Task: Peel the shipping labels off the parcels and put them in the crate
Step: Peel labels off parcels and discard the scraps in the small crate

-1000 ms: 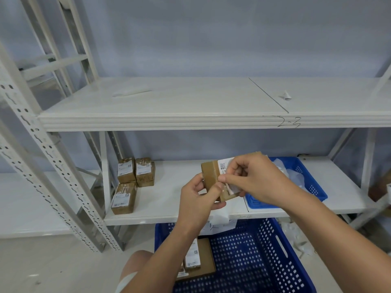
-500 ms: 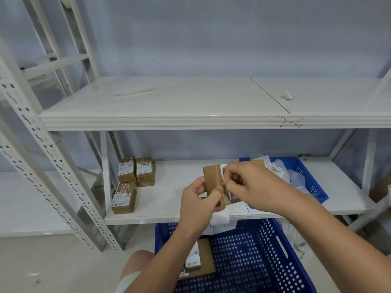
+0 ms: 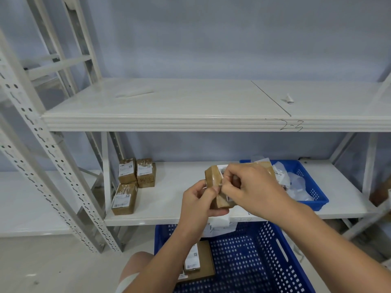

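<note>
White shelf (image 3: pixel 169 98), blue-grey wall (image 3: pixel 211 39); left hand (image 3: pixel 198 205) grips parcel (image 3: pixel 212 176), right hand (image 3: pixel 254 185) pinches its label (image 3: pixel 222 170)

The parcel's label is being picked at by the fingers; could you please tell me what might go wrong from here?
The right hand pinches only a small edge of the label, so it may tear and leave scraps behind. The left hand alone holds the parcel in mid-air; a hard pull might twist it loose.

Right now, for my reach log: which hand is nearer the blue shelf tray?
Right. The right hand is just left of the blue tray; the left hand lies further left.
</note>
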